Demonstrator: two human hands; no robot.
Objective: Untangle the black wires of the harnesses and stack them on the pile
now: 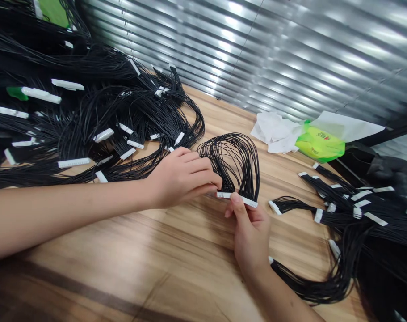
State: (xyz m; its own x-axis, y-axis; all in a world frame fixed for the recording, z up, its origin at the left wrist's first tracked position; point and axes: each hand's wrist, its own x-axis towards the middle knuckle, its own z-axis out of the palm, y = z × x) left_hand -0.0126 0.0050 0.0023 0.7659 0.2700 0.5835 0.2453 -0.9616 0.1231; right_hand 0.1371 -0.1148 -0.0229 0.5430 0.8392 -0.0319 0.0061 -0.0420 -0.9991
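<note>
Well in from the far edge of the tabletop (156, 255), a white connector (249, 202) is pinched by the right hand (252, 228); the left hand (185, 179) is curled nearly closed at its end, any grip hidden. Black wires (252, 163) appear attached; whether checking remains cannot be told.

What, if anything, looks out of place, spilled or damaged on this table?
Mainly the crumpled white paper beside the bright green packet: it looks like stray litter among so much black wiring. No spill shows. The white connector in the right hand shows no obvious damage, though fine detail is too small to judge.
</note>
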